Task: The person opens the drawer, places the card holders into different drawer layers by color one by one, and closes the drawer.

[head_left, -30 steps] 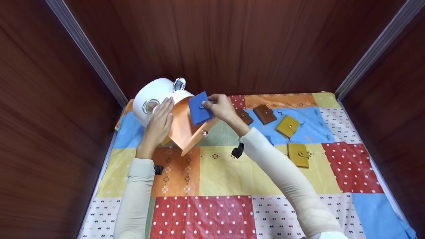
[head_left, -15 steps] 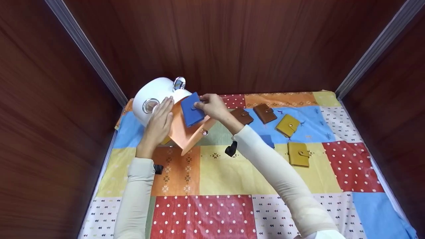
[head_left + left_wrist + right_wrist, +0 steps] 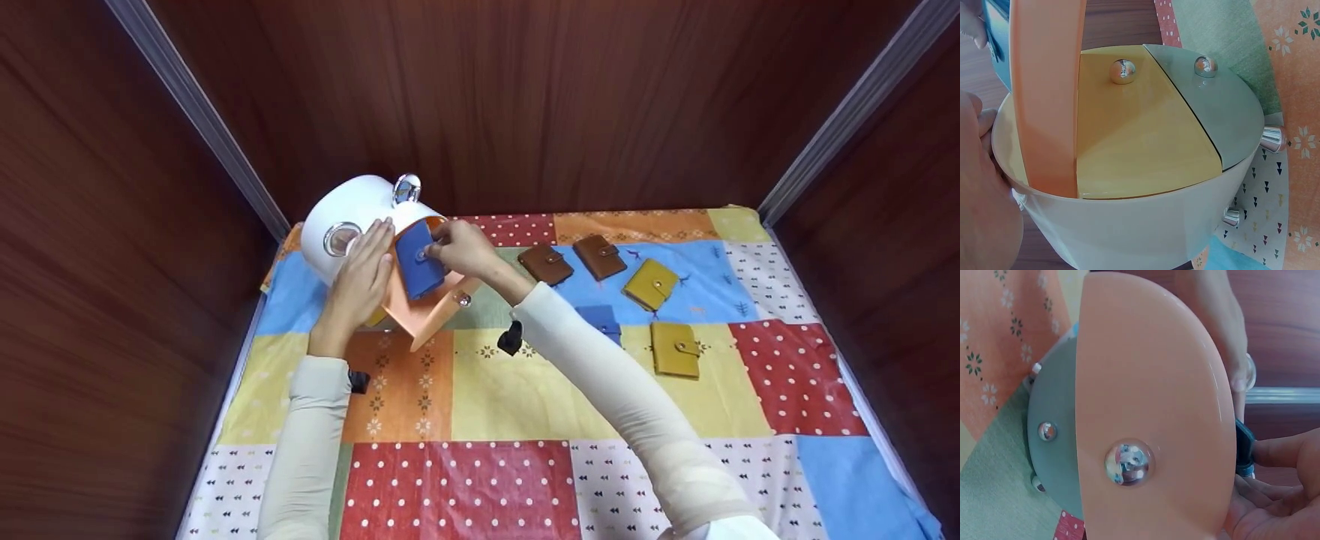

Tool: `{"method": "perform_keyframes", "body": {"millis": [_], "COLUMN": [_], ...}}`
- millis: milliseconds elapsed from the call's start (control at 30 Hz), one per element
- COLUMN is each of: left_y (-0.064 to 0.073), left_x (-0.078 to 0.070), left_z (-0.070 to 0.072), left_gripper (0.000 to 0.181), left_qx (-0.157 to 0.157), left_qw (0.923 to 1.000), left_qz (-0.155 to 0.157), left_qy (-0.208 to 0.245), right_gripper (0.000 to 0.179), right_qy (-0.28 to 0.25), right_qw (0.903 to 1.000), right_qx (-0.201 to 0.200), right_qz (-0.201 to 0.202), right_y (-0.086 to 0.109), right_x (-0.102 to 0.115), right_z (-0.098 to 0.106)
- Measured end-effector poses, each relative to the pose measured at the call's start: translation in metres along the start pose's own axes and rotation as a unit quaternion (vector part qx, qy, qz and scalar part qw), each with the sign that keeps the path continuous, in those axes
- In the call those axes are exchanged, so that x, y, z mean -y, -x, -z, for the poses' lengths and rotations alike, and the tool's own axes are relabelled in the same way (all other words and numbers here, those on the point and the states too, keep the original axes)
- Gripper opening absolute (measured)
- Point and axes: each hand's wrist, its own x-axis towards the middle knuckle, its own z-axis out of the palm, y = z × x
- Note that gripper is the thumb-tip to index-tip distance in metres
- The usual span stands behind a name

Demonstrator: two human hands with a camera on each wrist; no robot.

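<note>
A white rounded box with silver round feet lies at the back left, its orange drawer pulled out. In the left wrist view a yellow drawer and a grey-green drawer sit flush in it. My left hand rests on the white box with its fingers straight. My right hand pinches a blue snap-strap card wallet by its strap side, tilted within the opening of the orange drawer. The right wrist view shows the drawer's front with a silver knob, hiding most of the wallet.
Right of the box lie two brown wallets, two mustard wallets and another blue wallet, partly behind my right sleeve. A patchwork cloth covers the table. Dark wooden panels stand at the back and sides.
My right hand has moved left and slightly down with the blue wallet, lowering it into the orange drawer. The other blue wallet shows more from behind the sleeve. My left hand stays put.
</note>
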Motion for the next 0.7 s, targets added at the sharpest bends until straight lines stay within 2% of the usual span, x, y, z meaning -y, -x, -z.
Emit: {"method": "perform_keyframes", "body": {"millis": [233, 467, 700], "left_y": [0.0, 0.0, 0.0], "left_x": [0.0, 0.0, -0.001], "left_z": [0.0, -0.001, 0.0], "left_gripper": [0.052, 0.052, 0.052], "left_qx": [-0.007, -0.007, -0.005], "left_qw": [0.9999, 0.9999, 1.0], "left_qz": [-0.009, -0.011, -0.008], "left_qy": [0.0, -0.003, -0.003], "right_gripper": [0.028, 0.029, 0.028], "right_qy": [0.008, 0.08, 0.101], "right_qw": [0.9994, 0.9963, 0.9942], "right_qx": [0.032, 0.003, -0.011], "right_qz": [0.009, 0.032, 0.037], "right_y": [0.0, -0.001, 0.0], "right_x": [-0.002, -0.003, -0.002], "right_z": [-0.007, -0.011, -0.013]}}
